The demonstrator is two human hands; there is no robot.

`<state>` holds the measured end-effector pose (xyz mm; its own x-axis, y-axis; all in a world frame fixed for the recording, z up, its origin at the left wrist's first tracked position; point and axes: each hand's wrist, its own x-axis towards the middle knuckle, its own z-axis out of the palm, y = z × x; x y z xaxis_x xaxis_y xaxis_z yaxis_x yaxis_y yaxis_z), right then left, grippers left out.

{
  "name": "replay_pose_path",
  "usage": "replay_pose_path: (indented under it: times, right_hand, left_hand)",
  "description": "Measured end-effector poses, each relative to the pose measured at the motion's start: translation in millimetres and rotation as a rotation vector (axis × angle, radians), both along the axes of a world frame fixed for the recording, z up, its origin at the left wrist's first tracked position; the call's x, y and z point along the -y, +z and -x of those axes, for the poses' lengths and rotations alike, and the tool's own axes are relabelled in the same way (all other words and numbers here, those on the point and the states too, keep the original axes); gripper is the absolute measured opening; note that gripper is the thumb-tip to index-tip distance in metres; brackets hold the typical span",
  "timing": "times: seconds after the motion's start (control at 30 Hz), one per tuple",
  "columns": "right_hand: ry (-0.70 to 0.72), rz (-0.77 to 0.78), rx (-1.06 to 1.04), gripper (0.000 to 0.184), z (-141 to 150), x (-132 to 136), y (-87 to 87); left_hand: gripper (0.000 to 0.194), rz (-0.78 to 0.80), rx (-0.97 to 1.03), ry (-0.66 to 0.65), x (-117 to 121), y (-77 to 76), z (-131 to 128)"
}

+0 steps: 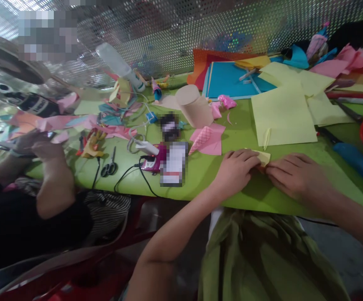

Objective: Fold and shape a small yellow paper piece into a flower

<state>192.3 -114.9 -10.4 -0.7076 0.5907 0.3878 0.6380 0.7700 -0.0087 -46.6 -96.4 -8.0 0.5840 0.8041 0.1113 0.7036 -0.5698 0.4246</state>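
Sheet of pale-yellow paper [285,117] lies just beyond my left hand [236,169] and right hand [299,173], curled fingertips pinching a small folded yellow paper [264,156] between them.

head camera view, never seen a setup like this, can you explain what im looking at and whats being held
There's no machine here: one camera worn on a person's head looks forward and down at their bare hands. The left hand and right hand meet at a small piece of yellow paper, fingers on it; the exact grip is partly hidden.

They work at a green table. On it lie larger pale yellow sheets, blue sheets, a pink sheet, a beige cylinder and scissors. The forearms at the far left of the picture belong to another person.
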Motion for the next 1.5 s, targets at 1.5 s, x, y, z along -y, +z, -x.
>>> replay_pose_path:
  times: [1.5]
  right_hand:
    - [-0.145, 0.11, -0.23, 0.023, -4.5, 12.3, -7.0]
  left_hand:
    - [0.007, 0.124, 0.055, 0.097, 3.8, 5.9, -21.2]
